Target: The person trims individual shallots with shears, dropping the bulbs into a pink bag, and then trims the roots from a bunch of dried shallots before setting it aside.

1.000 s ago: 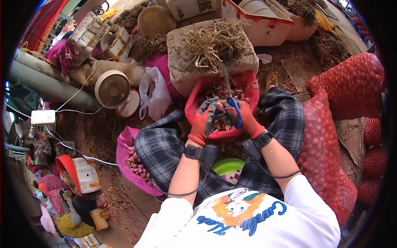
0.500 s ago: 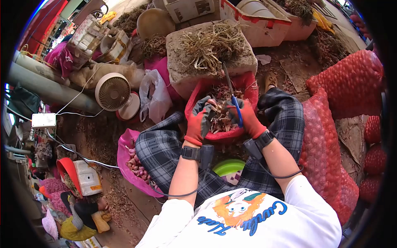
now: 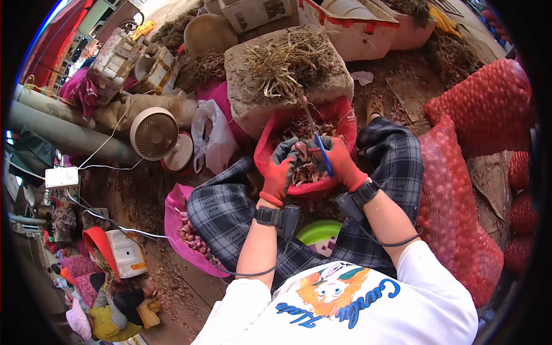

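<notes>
My left hand [image 3: 280, 169], in a grey and red glove, is closed on a small reddish shallot [image 3: 300, 149]. In my right hand [image 3: 339, 161], gloved the same way, is a pair of scissors with a blue handle [image 3: 324, 156]; its blades point up and away from me. The hands are close together over a red container [image 3: 265, 146] that holds dry peels and trimmings. Beyond it stands a dirty foam block or box [image 3: 244, 72] with dried shallot stalks [image 3: 290, 60] on top. A pink bag [image 3: 175, 215] of shallots lies by my left leg.
Red mesh sacks [image 3: 448, 201] full of bulbs lie on the right. A fan [image 3: 154, 133], a white plastic bag [image 3: 210, 135] and a cable with a white box [image 3: 61, 177] are on the left. Another person [image 3: 112, 322] sits at the lower left. Foam boxes [image 3: 356, 34] stand at the back.
My right hand and the scissors have shifted slightly left, closer to my left hand. The shallot in my left hand shows more plainly. The view has moved slightly.
</notes>
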Demonstrator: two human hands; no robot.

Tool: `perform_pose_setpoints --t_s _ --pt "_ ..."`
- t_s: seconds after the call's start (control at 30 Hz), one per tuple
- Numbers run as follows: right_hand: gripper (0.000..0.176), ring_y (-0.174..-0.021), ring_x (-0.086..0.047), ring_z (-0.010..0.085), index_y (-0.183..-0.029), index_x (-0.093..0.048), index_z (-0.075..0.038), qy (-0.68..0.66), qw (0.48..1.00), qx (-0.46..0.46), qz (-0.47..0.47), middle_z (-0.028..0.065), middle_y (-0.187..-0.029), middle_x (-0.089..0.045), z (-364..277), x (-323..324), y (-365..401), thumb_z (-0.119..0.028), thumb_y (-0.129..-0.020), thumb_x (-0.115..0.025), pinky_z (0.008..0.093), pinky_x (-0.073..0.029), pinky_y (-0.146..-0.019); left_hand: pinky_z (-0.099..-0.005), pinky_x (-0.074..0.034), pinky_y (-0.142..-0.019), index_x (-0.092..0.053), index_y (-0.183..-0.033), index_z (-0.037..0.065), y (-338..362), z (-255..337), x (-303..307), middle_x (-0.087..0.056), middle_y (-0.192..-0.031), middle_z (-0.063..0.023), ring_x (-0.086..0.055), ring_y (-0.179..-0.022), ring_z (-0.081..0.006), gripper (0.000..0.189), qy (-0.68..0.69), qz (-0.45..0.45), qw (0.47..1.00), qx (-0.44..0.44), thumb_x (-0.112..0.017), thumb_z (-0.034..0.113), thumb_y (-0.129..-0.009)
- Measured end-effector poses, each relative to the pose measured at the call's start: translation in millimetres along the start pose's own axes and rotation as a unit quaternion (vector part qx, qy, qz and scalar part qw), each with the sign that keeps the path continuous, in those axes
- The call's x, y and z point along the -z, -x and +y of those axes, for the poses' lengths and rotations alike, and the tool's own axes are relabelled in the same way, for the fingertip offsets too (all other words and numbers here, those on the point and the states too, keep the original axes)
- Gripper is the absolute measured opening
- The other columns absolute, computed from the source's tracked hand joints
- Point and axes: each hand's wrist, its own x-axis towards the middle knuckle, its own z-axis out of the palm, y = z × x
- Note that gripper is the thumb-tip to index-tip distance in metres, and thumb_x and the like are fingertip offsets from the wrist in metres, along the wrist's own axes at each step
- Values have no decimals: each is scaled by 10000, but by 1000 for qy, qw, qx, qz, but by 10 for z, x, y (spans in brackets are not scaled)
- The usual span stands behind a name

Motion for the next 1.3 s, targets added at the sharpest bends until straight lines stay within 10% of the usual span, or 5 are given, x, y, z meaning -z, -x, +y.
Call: perform_pose_setpoints --t_s 0.07,0.27,0.47,0.7,1.3 --pt "223 -587 -502 27 -925 -666 -5 -140 981 -99 -94 -6 -688 -603 -609 39 152 -209 -834 -673 215 -414 -512 -235 -481 -863 -528 -1166 -31 34 91 -68 -605 -1044 -61 -583 -973 -118 260 -24 16 1000 9 -529 51 -919" --pt "245 -650 -583 92 -977 -673 -19 4 992 64 -105 22 -721 -646 -298 -12 52 -204 -817 -676 272 -467 -604 -230 -490 -826 -547 -1154 1 49 171 -172 -625 -987 -34 -593 -923 -107 251 -87 9 996 34 -541 120 -933" --pt "234 -698 -638 152 -937 -675 -20 308 940 107 105 144 -752 -665 -353 78 60 -199 -786 -678 321 -473 -663 -268 -487 -825 -524 -1199 21 104 291 -236 -609 -1081 -48 -585 -962 -134 277 -44 -17 999 7 -494 143 -952" --pt "325 -712 -640 302 -893 -664 -35 131 988 76 39 151 -763 -656 -467 200 61 -349 -808 -669 376 -475 -645 -241 -492 -833 -517 -1202 30 88 287 -159 -605 -1037 -40 -585 -918 -107 260 145 12 989 35 -493 97 -952" --pt "345 -734 -637 300 -892 -680 -80 483 857 181 27 113 -799 -661 -543 433 176 -373 -714 -714 369 -498 -644 -232 -413 -883 -425 -1298 -37 -17 355 93 -570 -1012 -53 -524 -920 -115 453 -168 0 970 -176 -399 -107 -851"
